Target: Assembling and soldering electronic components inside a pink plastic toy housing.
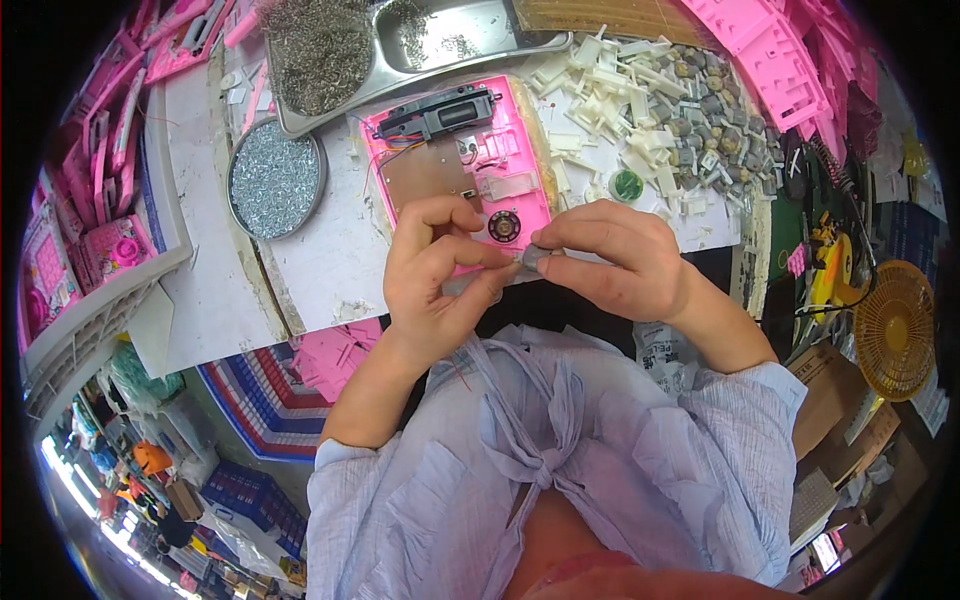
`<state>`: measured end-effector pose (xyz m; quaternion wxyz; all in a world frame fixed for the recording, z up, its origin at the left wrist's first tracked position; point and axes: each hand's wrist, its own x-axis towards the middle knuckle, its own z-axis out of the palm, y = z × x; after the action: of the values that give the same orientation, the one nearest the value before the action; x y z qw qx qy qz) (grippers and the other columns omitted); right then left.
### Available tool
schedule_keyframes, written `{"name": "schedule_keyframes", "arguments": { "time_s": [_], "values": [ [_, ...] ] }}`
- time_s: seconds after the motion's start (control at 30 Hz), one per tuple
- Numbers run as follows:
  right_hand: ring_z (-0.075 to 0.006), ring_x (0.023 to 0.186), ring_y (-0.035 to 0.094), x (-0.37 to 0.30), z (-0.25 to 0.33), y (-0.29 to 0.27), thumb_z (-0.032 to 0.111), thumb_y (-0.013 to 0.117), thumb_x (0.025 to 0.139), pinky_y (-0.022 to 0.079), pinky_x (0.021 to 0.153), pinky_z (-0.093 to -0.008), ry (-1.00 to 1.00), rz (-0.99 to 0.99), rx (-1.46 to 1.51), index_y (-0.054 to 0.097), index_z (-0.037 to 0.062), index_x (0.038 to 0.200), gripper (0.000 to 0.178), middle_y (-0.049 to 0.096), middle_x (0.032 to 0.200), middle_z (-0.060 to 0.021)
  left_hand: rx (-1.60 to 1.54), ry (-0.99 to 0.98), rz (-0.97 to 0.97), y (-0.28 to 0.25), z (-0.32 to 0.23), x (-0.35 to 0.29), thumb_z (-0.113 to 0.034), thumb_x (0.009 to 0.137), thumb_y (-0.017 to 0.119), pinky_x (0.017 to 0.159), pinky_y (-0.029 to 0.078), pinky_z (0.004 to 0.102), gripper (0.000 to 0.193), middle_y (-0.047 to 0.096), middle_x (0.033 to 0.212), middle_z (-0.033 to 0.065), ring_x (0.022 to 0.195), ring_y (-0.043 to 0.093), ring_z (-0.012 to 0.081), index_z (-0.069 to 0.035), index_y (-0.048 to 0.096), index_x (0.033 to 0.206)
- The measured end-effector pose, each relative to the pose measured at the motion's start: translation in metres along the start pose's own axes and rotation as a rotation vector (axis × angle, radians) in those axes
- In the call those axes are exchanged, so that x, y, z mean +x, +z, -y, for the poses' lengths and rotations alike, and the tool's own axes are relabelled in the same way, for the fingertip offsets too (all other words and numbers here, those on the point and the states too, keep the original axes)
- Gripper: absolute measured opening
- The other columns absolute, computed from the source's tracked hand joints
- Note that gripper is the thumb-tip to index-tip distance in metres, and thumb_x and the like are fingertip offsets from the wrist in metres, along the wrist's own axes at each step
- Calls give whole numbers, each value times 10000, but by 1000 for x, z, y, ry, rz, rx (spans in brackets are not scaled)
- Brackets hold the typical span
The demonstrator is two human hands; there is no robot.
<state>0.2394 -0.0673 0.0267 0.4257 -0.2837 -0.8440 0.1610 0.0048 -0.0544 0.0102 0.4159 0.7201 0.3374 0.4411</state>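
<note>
My right hand (620,255) pinches a small grey rounded part (533,256) between thumb and fingertips, just in front of a pink plastic housing (535,165). Close by on the left, my left hand (440,270) has its thumb and forefinger pinched together beside that part; whatever they grip is too small to make out. The housing lies face down on a pad. Fitted in it are a black mechanism (437,115) with wires, a brown board (425,172) and a small round speaker (504,226). My left fingers cover its near left corner.
A round tin of screws (275,178) stands left. Behind is a metal tray (385,75) of small metal pieces. White plastic parts (600,85) and grey round parts (715,140) are heaped right, near a green round lid (626,185). Pink housings (765,60) are stacked far right.
</note>
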Motion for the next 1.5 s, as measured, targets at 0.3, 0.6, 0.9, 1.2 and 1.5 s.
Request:
{"name": "schedule_keyframes", "arguments": {
  "time_s": [0.3,0.6,0.9,1.2,1.5],
  "values": [
    [-286,834,710,-7,-8,-15,18,780,736,586,686,-342,142,-51,-108,714,20,1030,301,724,1014,-140,548,8,-11,-6,15,48,-136,706,850,830,410,392,274,567,1024,76,948,551,253,-82,731,947],
    [-308,862,731,-6,-28,-15,39,812,781,575,716,-352,489,-238,-35,720,48,1076,310,748,1021,-139,705,246,242,-9,17,44,-191,785,792,941,362,436,216,643,1044,10,1043,582,231,-124,748,985],
    [-322,1217,495,22,-54,24,163,846,752,398,1060,-439,454,-61,-199,736,100,1012,289,669,1267,-61,494,183,217,-41,13,14,-202,760,793,1023,362,455,384,632,1295,83,1157,572,277,-126,725,1130],
    [-339,1271,446,32,-55,20,199,827,783,365,1090,-457,493,94,-277,761,90,992,245,618,1338,-88,725,19,-131,-48,45,33,-83,834,771,726,545,376,210,680,1061,120,855,680,279,-61,724,1038],
    [-361,1234,482,54,-50,7,164,809,753,448,1031,-450,356,184,-429,767,96,933,197,632,1291,-86,690,94,-142,-40,43,11,-23,774,794,702,533,363,173,682,945,85,824,665,264,-36,732,936]
  ]
}}
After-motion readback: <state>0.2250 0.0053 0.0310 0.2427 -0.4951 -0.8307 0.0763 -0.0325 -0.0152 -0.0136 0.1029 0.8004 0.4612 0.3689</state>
